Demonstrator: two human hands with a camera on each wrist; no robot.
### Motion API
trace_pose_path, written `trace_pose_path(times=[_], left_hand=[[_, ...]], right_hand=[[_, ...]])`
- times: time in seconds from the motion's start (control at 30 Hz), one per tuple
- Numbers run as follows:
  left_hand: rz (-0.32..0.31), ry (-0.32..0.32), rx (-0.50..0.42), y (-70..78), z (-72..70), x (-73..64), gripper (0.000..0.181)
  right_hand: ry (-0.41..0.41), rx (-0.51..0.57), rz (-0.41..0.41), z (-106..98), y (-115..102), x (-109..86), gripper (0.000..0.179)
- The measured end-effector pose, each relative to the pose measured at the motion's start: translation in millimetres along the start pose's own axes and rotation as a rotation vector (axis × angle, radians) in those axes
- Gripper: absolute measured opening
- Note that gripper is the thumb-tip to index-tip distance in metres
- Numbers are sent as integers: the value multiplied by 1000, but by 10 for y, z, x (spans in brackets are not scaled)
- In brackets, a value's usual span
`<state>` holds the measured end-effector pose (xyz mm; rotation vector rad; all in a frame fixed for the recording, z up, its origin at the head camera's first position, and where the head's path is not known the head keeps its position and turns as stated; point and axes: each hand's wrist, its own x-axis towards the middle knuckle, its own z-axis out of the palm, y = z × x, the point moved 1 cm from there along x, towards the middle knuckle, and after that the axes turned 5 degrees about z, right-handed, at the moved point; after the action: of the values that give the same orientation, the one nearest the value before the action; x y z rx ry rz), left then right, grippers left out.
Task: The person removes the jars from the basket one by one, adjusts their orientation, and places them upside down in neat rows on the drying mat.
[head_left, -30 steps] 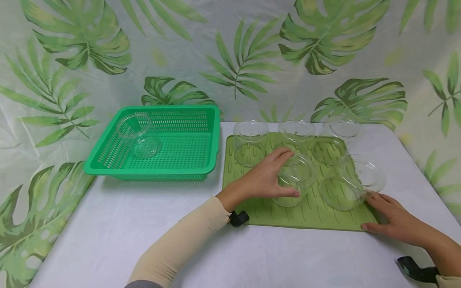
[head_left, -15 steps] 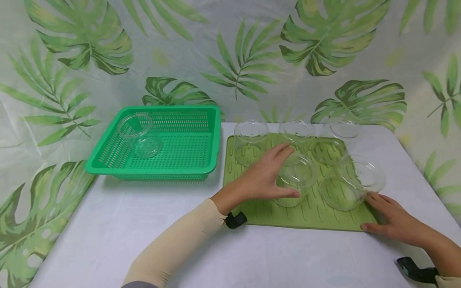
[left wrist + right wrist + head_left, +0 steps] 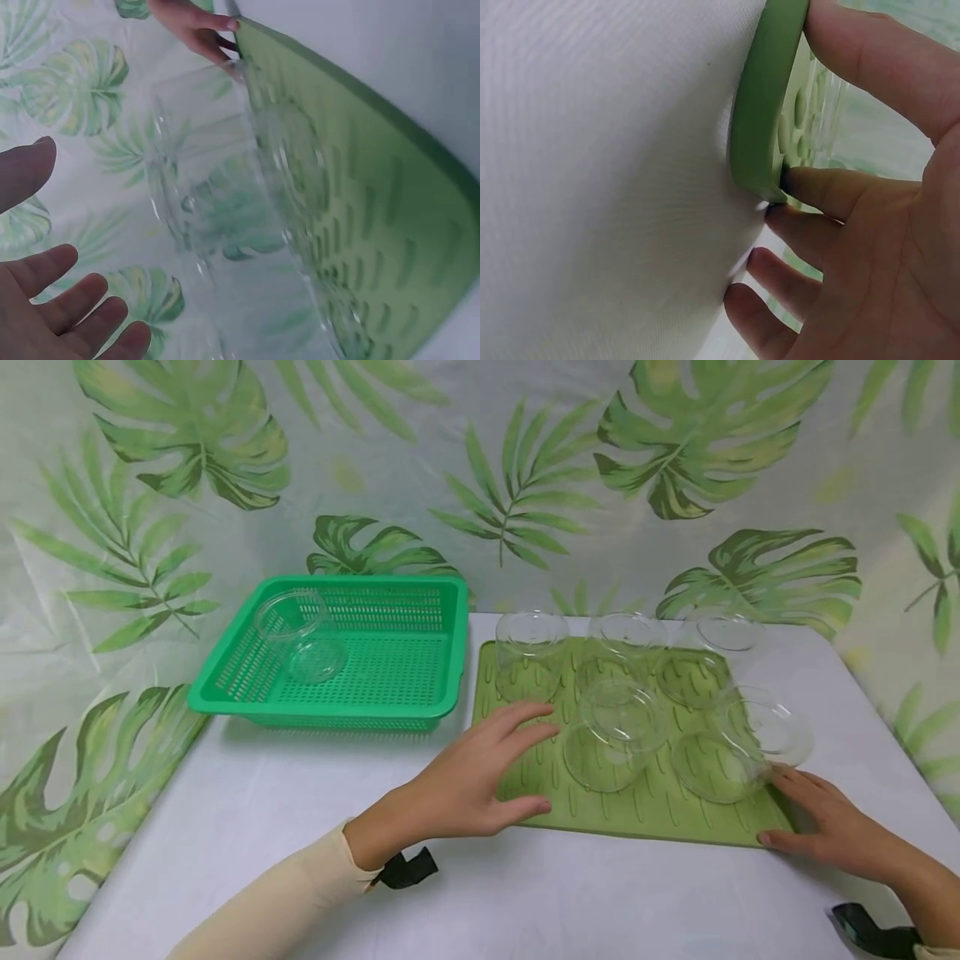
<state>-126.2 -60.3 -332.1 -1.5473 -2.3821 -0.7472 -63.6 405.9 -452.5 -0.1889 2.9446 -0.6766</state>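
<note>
My left hand is off the cups, fingers spread and thumb apart, over the front left of the green ridged drying mat. Nearest to it is a clear glass cup in the mat's front row; the left wrist view shows clear cups beside the empty palm. At the mat's front right corner rests my right hand, its thumb and fingertips touching the mat's edge. Just beyond those fingers stands another clear cup.
Along the back of the mat stands a row of clear cups. A green plastic basket sits at the back left with one clear cup inside. A leaf-patterned cloth hangs behind the white-covered table.
My left hand has drawn back from around the front left cup, toward the left and front. That cup stays on the mat. My right hand keeps its place at the mat's corner.
</note>
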Motion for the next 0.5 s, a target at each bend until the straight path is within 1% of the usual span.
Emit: trace_pose_path(times=[0.1,0.2,0.37,0.5], left_hand=[[-18,1,13,-36,-30,-116,70],[-18,10,21,-68,-53,-180,69],[-6,17,15,-97,-62,-223,69],[-4,8,20,-109,-43,-224,71]], right_hand=[[19,-10,-21,-5,-1,-4,90],[18,-11,-20,-9,-7,-6,90],[4,-9,2,-24,-20,10,90],[44,-30,-41,-15,-38,0,85]])
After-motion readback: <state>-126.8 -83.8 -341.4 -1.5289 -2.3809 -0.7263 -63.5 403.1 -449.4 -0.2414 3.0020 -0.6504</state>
